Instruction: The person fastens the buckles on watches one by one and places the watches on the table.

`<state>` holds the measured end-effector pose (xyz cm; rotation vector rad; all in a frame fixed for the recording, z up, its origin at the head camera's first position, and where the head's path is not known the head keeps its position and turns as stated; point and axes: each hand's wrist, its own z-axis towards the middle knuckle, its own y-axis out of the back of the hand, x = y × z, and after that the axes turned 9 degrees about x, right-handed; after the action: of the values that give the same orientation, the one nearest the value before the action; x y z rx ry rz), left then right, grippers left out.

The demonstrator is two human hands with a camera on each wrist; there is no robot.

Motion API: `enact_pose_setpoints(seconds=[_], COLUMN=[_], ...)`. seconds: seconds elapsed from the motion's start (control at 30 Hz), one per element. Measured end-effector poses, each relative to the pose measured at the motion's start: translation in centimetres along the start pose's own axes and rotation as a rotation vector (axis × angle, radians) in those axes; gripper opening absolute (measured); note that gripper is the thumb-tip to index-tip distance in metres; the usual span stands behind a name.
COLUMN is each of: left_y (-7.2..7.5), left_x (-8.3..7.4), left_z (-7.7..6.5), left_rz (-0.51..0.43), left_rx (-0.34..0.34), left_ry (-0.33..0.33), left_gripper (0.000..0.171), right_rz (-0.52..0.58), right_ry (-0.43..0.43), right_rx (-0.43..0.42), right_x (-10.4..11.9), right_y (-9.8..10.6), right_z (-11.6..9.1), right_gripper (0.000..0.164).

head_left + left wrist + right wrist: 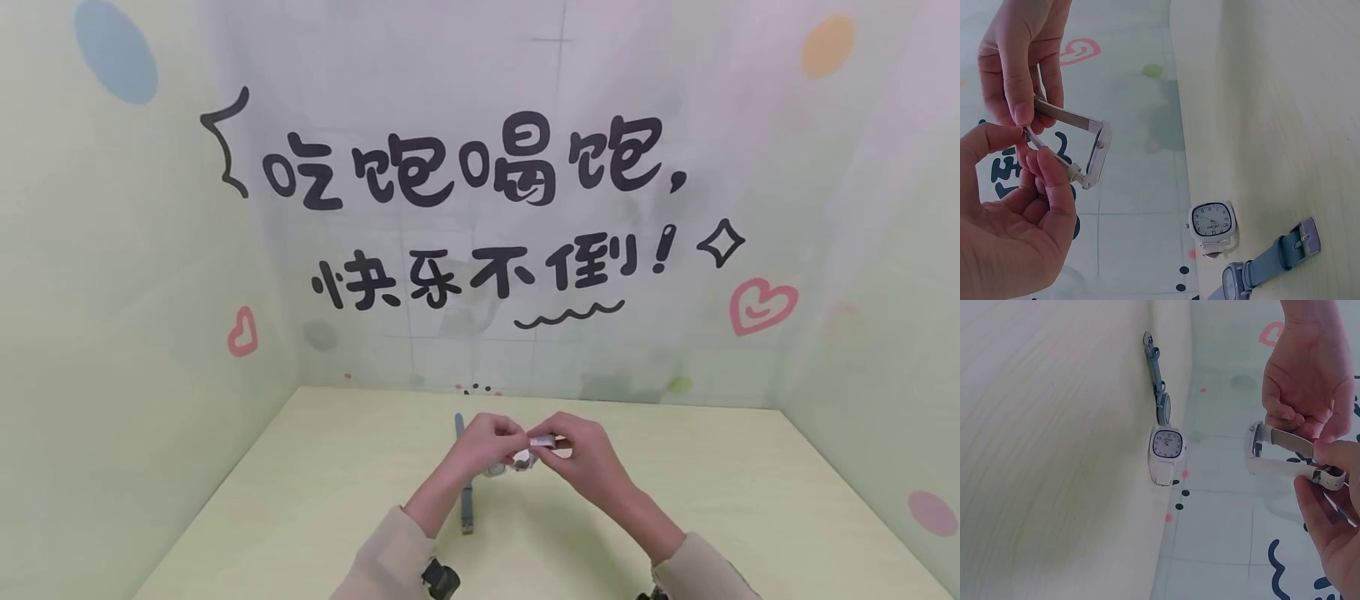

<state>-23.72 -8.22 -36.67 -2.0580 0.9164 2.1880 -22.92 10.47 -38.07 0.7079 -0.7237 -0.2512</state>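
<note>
Pinching narrowly, the left hand and right hand hold a white watch by its strap, raised above the table; its case juts out past the fingertips. Below the fingers rest a second white watch and, just beside it, a blue-grey watch. The strap's ends seem partly hidden behind the fingers.

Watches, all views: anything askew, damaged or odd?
Nothing stands out. The blue watch and white watch rest close together on the table, no visible damage; the left hand and right hand hold another pale watch above it.
</note>
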Motion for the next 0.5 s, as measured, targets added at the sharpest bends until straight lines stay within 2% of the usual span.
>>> enact_pose_setpoints(seconds=[0.17, 0.27, 0.37, 0.5], left_y=[0.03, 0.36, 0.66, 0.78], left_x=[-0.33, -0.39, -0.47, -0.41], left_z=[0.14, -0.09, -0.22, -0.13], left_rz=[0.03, 0.014, -0.005, -0.014], left_rx=[0.014, 0.001, -0.013, 0.013], left_ry=[-0.001, 0.012, 0.029, 0.024], left_gripper=[0.018, 0.021, 0.024, 0.025], right_rz=[0.0, 0.017, 0.029, 0.047], right_ry=[0.032, 0.046, 0.041, 0.016], right_rx=[-0.011, -0.008, -0.022, -0.044], right_x=[-0.02, -0.02, 0.01, 0.02], right_y=[0.34, 0.36, 0.51, 0.87], right_z=[-0.1, 0.04, 0.1, -0.26], right_gripper=[0.015, 0.015, 0.017, 0.019])
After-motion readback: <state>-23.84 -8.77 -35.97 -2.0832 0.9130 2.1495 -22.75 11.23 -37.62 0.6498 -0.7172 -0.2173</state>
